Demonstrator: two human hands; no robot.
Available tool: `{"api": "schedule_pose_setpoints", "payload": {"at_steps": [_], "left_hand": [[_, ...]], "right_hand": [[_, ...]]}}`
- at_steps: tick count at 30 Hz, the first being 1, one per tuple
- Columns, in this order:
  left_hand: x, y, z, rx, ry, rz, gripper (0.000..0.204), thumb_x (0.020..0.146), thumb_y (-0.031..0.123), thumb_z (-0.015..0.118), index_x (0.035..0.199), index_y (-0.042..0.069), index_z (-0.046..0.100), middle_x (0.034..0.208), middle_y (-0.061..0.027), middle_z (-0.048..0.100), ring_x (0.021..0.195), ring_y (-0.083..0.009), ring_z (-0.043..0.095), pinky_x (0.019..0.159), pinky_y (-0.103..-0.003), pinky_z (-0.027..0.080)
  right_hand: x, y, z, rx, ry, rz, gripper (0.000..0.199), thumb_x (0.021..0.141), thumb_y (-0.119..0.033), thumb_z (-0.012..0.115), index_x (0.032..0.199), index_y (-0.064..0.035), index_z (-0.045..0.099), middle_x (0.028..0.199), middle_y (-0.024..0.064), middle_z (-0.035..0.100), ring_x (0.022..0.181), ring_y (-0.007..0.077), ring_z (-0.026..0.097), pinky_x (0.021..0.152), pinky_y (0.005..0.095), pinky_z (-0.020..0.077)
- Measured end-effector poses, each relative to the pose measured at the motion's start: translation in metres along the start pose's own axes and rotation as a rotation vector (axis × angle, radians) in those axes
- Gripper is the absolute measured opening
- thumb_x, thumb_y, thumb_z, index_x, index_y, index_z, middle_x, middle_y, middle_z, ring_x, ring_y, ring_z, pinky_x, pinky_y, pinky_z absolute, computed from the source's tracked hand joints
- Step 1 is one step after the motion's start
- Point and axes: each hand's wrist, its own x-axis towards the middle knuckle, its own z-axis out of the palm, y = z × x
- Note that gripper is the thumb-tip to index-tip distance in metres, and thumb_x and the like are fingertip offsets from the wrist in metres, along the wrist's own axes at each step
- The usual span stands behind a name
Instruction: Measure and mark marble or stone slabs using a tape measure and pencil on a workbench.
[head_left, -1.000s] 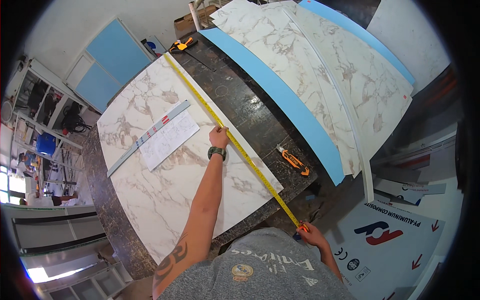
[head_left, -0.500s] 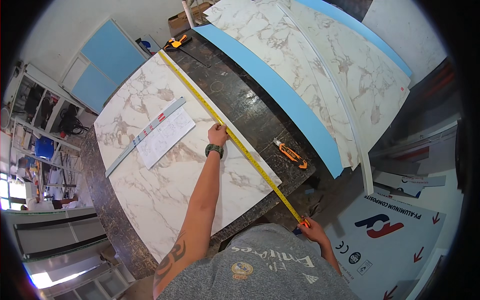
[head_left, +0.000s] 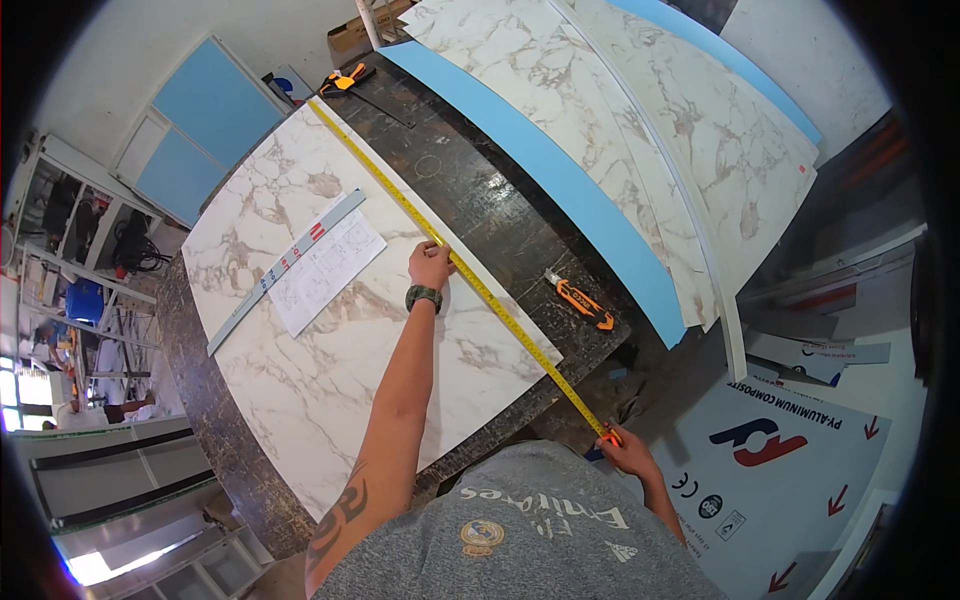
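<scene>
A long yellow tape measure (head_left: 500,318) is pulled out along the right-hand edge of a white marble-patterned panel (head_left: 330,420). Its blade runs past the panel's near edge to an orange case (head_left: 611,437), which my right hand (head_left: 633,458) grips beside my body. Partway along the blade, my left hand (head_left: 430,266) is closed with its fingertips pinching the tape at the panel's edge. The fingers hide a little of the blade there. On the panel, left of that hand, lie a printed drawing sheet (head_left: 330,275) and a grey straightedge (head_left: 285,270) overlapping it.
Beneath the panel is a dark, scuffed worktable (head_left: 400,140). It also bears an orange utility knife (head_left: 580,302) and an orange-black clamp (head_left: 347,80). Marble-patterned sheets (head_left: 560,110) with blue backing lie beyond, under a long white strip (head_left: 650,140). A grey printed sheet (head_left: 780,490) stands at right.
The whole view has shifted slightly left. Both hands keep their hold on the tape measure, and the panel, sheet and tools stay in place.
</scene>
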Motion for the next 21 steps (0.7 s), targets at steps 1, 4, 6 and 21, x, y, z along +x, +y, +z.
{"api": "schedule_pose_setpoints", "payload": {"at_steps": [1, 4, 6, 21], "left_hand": [[-0.006, 0.004, 0.000, 0.002, -0.003, -0.002, 0.042, 0.093, 0.016, 0.072, 0.129, -0.004, 0.061, 0.108, -0.0181, 0.071, 0.082, -0.0267, 0.074, 0.069, -0.035, 0.064], [-0.021, 0.012, 0.002, 0.482, 0.157, 0.290, 0.054, 0.097, 0.027, 0.066, 0.143, 0.001, 0.053, 0.133, -0.0212, 0.062, 0.108, -0.0337, 0.069, 0.092, -0.046, 0.058], [-0.024, 0.010, 0.003, 0.643, 0.206, 0.386, 0.058, 0.098, 0.030, 0.064, 0.148, 0.002, 0.050, 0.141, -0.0222, 0.059, 0.117, -0.0361, 0.067, 0.099, -0.050, 0.055], [0.002, -0.020, 0.002, 1.333, 0.126, 0.500, 0.072, 0.106, 0.059, 0.034, 0.167, 0.021, 0.028, 0.174, 0.0022, 0.027, 0.160, -0.0345, 0.021, 0.127, -0.061, 0.015]], "right_hand": [[-0.001, -0.001, 0.000, 0.001, 0.000, 0.004, 0.054, 0.094, -0.055, 0.066, 0.130, -0.0153, 0.068, 0.082, 0.0056, 0.072, 0.071, 0.0242, 0.065, 0.065, 0.0366, 0.0487], [-0.003, -0.008, -0.003, 0.008, -0.021, 0.049, 0.055, 0.093, -0.055, 0.066, 0.131, -0.0154, 0.068, 0.083, 0.0057, 0.072, 0.072, 0.0241, 0.066, 0.066, 0.0367, 0.0490], [-0.003, -0.009, -0.003, 0.011, -0.029, 0.069, 0.055, 0.093, -0.055, 0.066, 0.131, -0.0155, 0.068, 0.084, 0.0058, 0.072, 0.072, 0.0240, 0.066, 0.066, 0.0367, 0.0491], [0.004, -0.001, -0.002, -0.052, 0.057, -0.009, 0.057, 0.095, -0.058, 0.063, 0.133, -0.0155, 0.066, 0.102, 0.0077, 0.074, 0.085, 0.0275, 0.068, 0.074, 0.0392, 0.0508]]}}
